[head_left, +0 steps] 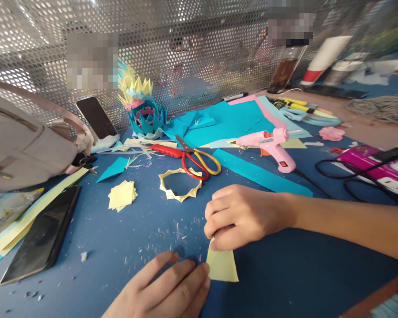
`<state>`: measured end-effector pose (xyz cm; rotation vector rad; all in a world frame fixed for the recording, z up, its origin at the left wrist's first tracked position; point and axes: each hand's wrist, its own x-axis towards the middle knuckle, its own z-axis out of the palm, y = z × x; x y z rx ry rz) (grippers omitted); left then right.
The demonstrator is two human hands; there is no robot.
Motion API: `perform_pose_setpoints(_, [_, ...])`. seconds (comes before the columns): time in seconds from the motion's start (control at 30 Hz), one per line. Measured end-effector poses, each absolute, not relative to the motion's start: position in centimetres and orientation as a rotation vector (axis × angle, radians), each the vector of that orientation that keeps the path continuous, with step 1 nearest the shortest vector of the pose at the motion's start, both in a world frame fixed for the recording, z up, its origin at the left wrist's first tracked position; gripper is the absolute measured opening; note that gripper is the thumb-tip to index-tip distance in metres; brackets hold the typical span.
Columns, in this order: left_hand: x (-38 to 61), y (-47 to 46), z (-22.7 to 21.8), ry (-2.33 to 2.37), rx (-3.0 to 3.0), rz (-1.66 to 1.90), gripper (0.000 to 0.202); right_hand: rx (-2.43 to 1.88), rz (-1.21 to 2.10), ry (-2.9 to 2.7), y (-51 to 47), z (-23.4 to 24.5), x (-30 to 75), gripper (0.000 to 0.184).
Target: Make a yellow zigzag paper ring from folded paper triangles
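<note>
My right hand [242, 216] is closed in a pinch on the upper end of a small pale yellow piece of paper [223, 266], which lies on the blue table. My left hand [172, 282] lies with its fingers stretched out, the tips at the paper's left edge. Beyond the hands sits a ring of folded yellow paper [166, 193] with pointed corners. To its left is a small stack of yellow paper squares [122, 194]. Scissors [194, 152] with red and yellow handles lie just behind the ring.
A pink glue gun [272, 143] rests near blue paper sheets [228, 117]. Further back stands a layered paper model [146, 117]. At left are a dark phone [43, 238] and a bag [26, 137]. A purple power strip [378, 165] with black cable lies right.
</note>
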<state>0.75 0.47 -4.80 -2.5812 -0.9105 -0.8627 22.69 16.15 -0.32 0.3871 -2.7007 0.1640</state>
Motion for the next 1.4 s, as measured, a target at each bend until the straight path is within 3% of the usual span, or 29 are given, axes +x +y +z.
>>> perform_pose_setpoints(0.3, [-0.4, 0.8, -4.0, -0.673, -2.587, -0.582, 0.032, 0.413, 0.253, -2.762, 15.7, 0.1, 22.8, 0.019])
perform_pose_setpoints(0.6, [-0.2, 0.9, -1.6, -0.576, -2.626, -0.500, 0.042, 0.370, 0.068, -2.857, 15.9, 2.0, 22.9, 0.024])
perform_pose_setpoints(0.67, [-0.2, 0.9, -1.1, -0.596, -2.708, -0.311, 0.038, 0.353, 0.034, -2.875, 16.1, 2.1, 23.0, 0.028])
perform_pose_setpoints(0.8, [-0.2, 0.8, -1.7, -0.613, -2.670, -0.491, 0.037, 0.297, -0.017, -2.824, 15.7, 1.7, 23.1, 0.031])
perform_pose_setpoints(0.93, [-0.1, 0.7, -2.7, -0.717, -2.734, -0.580, 0.035, 0.373, 0.177, -2.766, 14.7, 1.4, 22.9, 0.037])
perform_pose_setpoints(1.1, [0.2, 0.8, -2.6, -0.781, -2.765, -0.756, 0.033, 0.483, 0.149, -2.776, 14.1, 1.4, 23.0, 0.018])
perform_pose_setpoints(1.4, [0.0, 1.1, -3.1, -0.776, -2.805, -0.757, 0.031, 0.305, 0.458, -2.839, 15.8, 0.6, 23.1, 0.017])
